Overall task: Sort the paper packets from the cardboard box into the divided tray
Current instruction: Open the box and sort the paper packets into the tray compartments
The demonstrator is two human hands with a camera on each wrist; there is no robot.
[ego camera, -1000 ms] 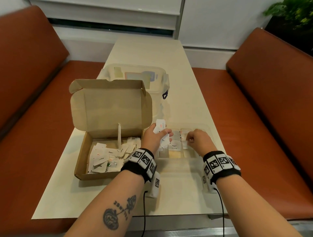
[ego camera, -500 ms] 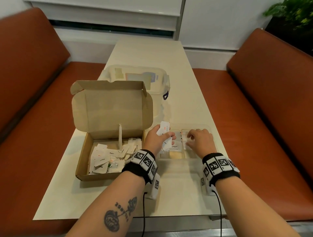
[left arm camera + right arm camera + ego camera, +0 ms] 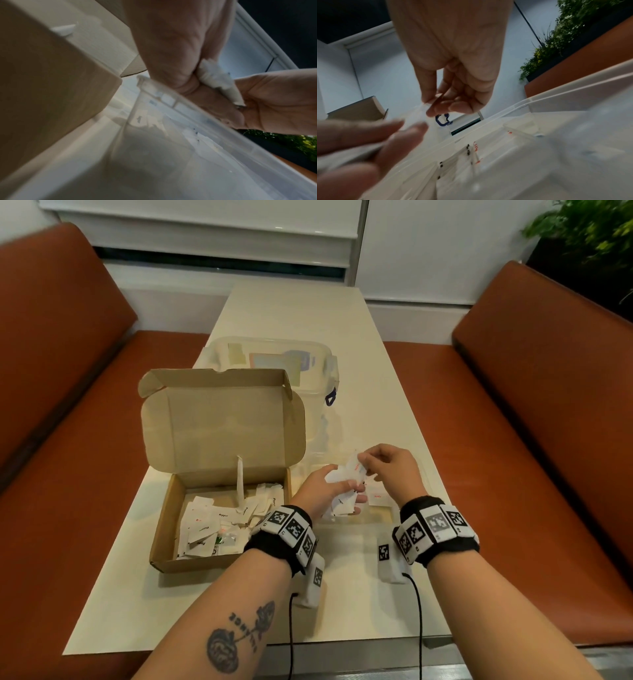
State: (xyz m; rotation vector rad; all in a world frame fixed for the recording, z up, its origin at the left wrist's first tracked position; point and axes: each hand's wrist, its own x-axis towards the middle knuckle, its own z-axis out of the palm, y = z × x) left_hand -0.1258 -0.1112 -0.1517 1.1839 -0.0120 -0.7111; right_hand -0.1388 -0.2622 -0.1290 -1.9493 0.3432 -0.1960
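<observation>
Roughly midway: many paper packets (image 3: 205, 525) remain in the cardboard box (image 3: 164, 529); beside it, above the divided tray (image 3: 378, 510), left hand (image 3: 322, 491) grips several, right hand (image 3: 394, 467) pinches one.

The cream surface (image 3: 363, 378) carried the open cardboard box (image 3: 219, 474) at 9 o'clock, the divided tray (image 3: 380, 510) at 3 o'clock, and a clear lidded tub (image 3: 308, 364) at 12 o'clock.

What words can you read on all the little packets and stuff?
"Pepper", likely: black print on packets in the cardboard box.
Red print on the packet pinched by the right hand: too blurred.
Black print on packets in the left hand: too small.
Forearm tattoo lettering: upside down, unclear.
</observation>
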